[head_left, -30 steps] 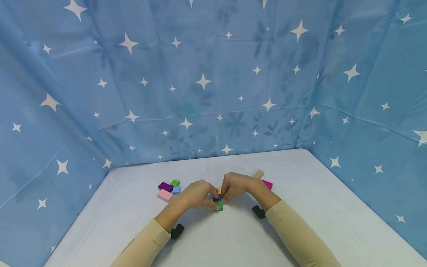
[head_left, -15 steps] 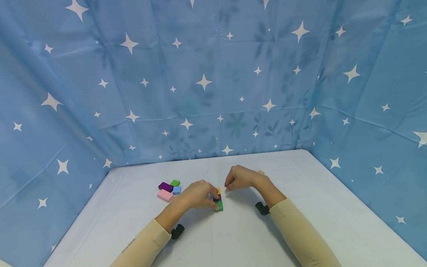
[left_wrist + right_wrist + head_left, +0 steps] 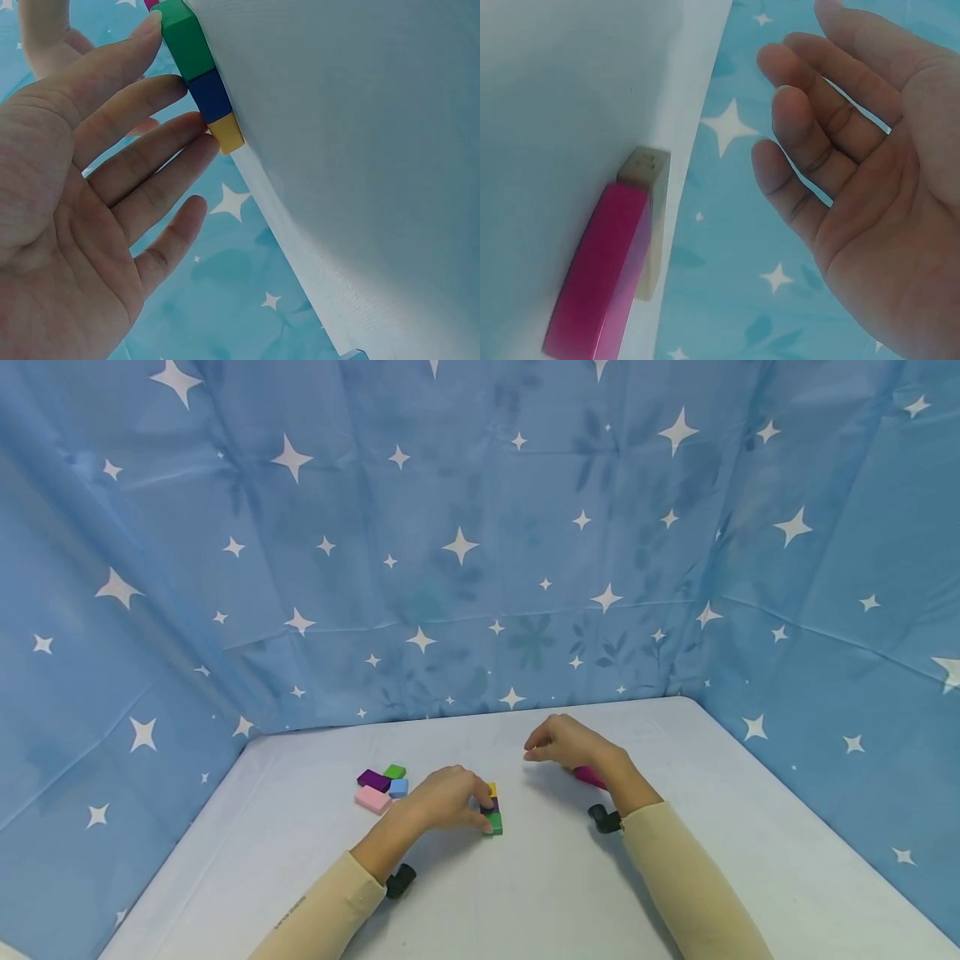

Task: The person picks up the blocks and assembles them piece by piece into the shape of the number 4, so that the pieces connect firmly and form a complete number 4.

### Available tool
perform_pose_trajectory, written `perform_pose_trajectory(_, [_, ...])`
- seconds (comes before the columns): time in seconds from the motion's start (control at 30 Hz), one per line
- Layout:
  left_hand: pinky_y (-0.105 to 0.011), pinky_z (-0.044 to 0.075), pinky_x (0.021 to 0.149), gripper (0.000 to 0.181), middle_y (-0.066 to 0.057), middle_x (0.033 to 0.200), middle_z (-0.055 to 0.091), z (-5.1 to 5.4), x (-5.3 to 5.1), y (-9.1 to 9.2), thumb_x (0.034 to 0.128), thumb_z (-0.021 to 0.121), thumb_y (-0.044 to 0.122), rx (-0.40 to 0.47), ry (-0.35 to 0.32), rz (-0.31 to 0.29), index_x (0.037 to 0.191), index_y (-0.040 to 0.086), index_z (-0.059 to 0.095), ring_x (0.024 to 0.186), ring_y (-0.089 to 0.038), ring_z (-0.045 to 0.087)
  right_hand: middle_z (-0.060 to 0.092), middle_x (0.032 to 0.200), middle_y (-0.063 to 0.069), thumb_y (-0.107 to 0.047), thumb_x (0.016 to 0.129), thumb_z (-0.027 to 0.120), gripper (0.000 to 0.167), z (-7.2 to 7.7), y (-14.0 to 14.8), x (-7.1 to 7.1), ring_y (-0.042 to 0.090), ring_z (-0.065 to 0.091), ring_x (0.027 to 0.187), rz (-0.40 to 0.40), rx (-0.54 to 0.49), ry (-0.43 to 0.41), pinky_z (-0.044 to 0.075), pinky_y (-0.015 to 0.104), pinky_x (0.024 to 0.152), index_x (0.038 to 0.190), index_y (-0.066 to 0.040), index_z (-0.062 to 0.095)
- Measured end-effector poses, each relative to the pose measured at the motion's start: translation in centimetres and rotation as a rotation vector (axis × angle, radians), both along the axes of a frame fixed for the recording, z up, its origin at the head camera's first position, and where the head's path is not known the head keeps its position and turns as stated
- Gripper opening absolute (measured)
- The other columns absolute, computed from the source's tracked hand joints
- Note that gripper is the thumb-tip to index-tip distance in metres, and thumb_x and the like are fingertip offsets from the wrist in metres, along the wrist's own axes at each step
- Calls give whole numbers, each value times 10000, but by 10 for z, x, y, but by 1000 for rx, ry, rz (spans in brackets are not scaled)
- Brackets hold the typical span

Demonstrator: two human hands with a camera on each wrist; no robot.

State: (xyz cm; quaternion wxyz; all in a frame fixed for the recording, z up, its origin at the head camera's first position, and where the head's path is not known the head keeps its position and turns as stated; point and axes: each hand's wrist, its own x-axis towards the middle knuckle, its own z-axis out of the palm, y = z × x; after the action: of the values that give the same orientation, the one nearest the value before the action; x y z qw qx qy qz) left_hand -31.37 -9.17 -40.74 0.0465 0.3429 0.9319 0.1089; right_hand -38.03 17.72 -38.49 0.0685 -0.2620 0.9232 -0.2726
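A row of small blocks lies on the table under my left hand (image 3: 450, 800): a green block (image 3: 186, 41), a dark blue block (image 3: 211, 96) and a yellow block (image 3: 227, 133), end to end. In the left wrist view the thumb touches the green one, while nearly straight fingertips rest along the row's side. My right hand (image 3: 566, 742) hovers above the table to the right with loosely bent fingers and nothing in them. Near it lie a magenta block (image 3: 600, 270) and a bare wooden block (image 3: 649, 169), side by side.
On the left of the white table (image 3: 480, 902) is a cluster: a pink block (image 3: 372, 800), a purple block (image 3: 373, 780), a light blue block (image 3: 399, 788) and a green block (image 3: 394, 771). A starry blue curtain (image 3: 345, 577) surrounds the table's back and sides.
My right hand has left the row of blocks and moved right and away from me, toward the magenta and wooden blocks. The left hand stays at the row.
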Motion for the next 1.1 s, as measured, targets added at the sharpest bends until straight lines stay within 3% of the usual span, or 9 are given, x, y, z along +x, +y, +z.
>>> perform_pose_trajectory(0.47, [-380, 524, 1031, 325, 92, 1169, 769, 1, 2, 0, 840, 872, 409, 4, -6, 8, 1109, 232, 831, 1138, -140, 653, 739, 1235, 167, -128, 974, 716, 300, -3, 25, -8, 232, 658, 997, -74, -15, 17, 566, 411, 873, 1251, -16, 741])
perform_pose_trajectory(0.8, [-369, 532, 1018, 328, 94, 1143, 775, -1, 2, -1, 839, 872, 410, 21, 5, 0, 1105, 223, 832, 1105, -121, 658, 705, 1231, 182, -118, 948, 739, 310, -7, 42, -12, 309, 634, 1122, -174, 31, -32, 542, 516, 985, 1246, -31, 743])
perform_pose_trajectory(1.1, [-365, 539, 993, 318, 97, 1124, 774, -1, 3, -1, 834, 878, 404, 29, -5, 10, 1090, 220, 834, 1064, -110, 652, 701, 1185, 143, -134, 886, 809, 358, -11, 52, -14, 278, 623, 1051, -260, 116, -83, 550, 513, 953, 1230, -53, 754])
